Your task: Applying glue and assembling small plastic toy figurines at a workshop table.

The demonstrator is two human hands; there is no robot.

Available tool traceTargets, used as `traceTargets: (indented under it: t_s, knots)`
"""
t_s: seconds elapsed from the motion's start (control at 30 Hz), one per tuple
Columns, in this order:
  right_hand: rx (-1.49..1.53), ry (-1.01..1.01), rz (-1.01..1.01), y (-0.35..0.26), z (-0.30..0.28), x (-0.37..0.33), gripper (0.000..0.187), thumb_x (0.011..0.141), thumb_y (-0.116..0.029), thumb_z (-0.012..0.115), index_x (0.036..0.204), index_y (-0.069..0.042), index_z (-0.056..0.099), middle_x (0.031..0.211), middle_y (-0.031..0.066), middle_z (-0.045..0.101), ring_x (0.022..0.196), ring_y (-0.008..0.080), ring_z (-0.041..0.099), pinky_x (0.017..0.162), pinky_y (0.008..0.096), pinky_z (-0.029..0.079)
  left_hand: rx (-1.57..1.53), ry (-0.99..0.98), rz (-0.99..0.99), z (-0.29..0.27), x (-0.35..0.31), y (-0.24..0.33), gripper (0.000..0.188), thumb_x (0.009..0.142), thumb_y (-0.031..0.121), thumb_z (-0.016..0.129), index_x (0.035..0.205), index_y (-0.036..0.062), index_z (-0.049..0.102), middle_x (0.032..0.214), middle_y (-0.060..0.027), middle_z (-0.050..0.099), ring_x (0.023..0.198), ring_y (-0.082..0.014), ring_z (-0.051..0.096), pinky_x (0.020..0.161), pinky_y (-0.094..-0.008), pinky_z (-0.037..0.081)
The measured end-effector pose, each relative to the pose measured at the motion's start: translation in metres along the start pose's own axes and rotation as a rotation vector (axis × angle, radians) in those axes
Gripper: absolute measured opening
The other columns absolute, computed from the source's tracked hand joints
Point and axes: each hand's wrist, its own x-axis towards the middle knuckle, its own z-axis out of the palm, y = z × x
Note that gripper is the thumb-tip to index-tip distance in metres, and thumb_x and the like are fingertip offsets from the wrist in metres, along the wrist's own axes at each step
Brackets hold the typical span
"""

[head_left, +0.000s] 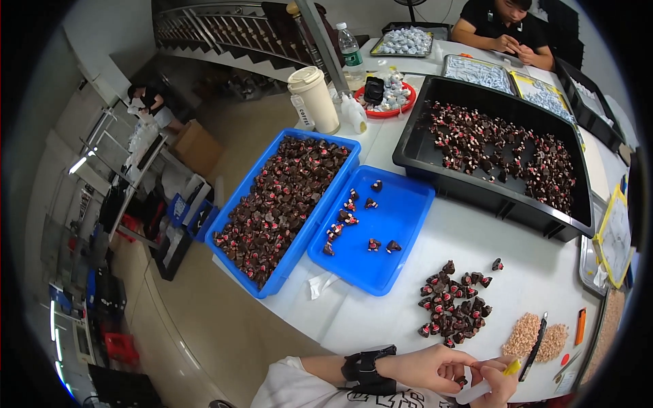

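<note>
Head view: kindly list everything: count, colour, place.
Table: one, white, right
Deep bin: one, blue, centre left
Shallow tray: one, blue, centre
Large bin: one, black, upper right
Small pieces: many, brown, containers, table
Crumb piles: two, beige, lower right
Tools: several, orange, black, lower right
Cup: one, cream, upper centre
Bottle: one, clear, upper centre
Round tray: one, red, upper centre
Pale pieces: many, whitish, upper right
People: two, black shirts, upper left, right
Clutter: uncountable, mixed, left
Tube: one, white, lower right
Hands: two, bare, lower right

A workshop for small handwork, it seems: the white tabletop (pixel 371 314) bears a blue bin (pixel 314 216) and a black tray (pixel 476 197), both full of small dark pieces (pixel 286 197) (hundreds, surely), with another person (pixel 507 30) working opposite.
</note>
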Motion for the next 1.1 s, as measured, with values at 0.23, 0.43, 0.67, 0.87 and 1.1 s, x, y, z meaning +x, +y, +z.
traceTargets:
  t_s: [0.23, 0.43, 0.67, 0.87, 1.1]
  knots:
    - [0.015, -0.013, -0.039, 0.003, -0.009, -0.008, 0.031, 0.07, 0.009, 0.064, 0.098, 0.0, 0.057, 0.086, 0.0166, 0.065, 0.079, 0.0325, 0.062, 0.072, 0.0409, 0.047, -0.008, -0.067, -0.028, 0.008, 0.003, 0.002, 0.052, 0.079, 0.007, 0.066, 0.128, 0.0027, 0.05, 0.078, 0.0009, 0.057, 0.065, -0.0033, 0.052, 0.059, -0.0188, 0.043]
    - [-0.094, 0.462, -0.173, 0.026, 0.027, -0.026, 0.038, 0.075, 0.002, 0.066, 0.094, -0.014, 0.038, 0.078, 0.0062, 0.064, 0.063, 0.0211, 0.049, 0.059, 0.0326, 0.041, 0.176, 0.243, 0.299, 0.002, -0.007, 0.004, 0.038, 0.077, -0.004, 0.066, 0.114, -0.0005, 0.056, 0.101, -0.0073, 0.057, 0.087, -0.0113, 0.062, 0.075, -0.0251, 0.051]
    - [0.114, 0.148, 0.03, 0.03, 0.015, -0.024, 0.034, 0.061, 0.008, 0.073, 0.073, -0.012, 0.047, 0.087, 0.0076, 0.069, 0.067, 0.0211, 0.054, 0.059, 0.0299, 0.046, 0.457, 0.306, 0.219, 0.0, -0.003, 0.014, 0.036, 0.069, 0.006, 0.081, 0.097, 0.0006, 0.06, 0.093, -0.0081, 0.064, 0.078, -0.015, 0.063, 0.068, -0.027, 0.051]
    - [0.176, 0.113, 0.067, 0.034, 0.014, -0.028, 0.028, 0.061, 0.006, 0.075, 0.072, -0.013, 0.057, 0.094, 0.0011, 0.067, 0.072, 0.0186, 0.052, 0.062, 0.0293, 0.046, 0.501, 0.323, 0.274, 0.002, 0.005, 0.011, 0.035, 0.065, 0.006, 0.083, 0.094, 0.0008, 0.063, 0.086, -0.0087, 0.065, 0.074, -0.017, 0.063, 0.066, -0.0277, 0.05]
    - [0.079, 0.185, -0.03, 0.039, 0.021, -0.042, 0.025, 0.063, 0.0, 0.077, 0.08, -0.014, 0.066, 0.093, -0.0011, 0.065, 0.074, 0.0176, 0.053, 0.063, 0.0284, 0.046, 0.531, 0.358, 0.282, 0.006, 0.007, 0.01, 0.038, 0.065, 0.003, 0.082, 0.098, -0.0002, 0.063, 0.089, -0.0111, 0.064, 0.071, -0.0153, 0.064, 0.065, -0.0261, 0.052]
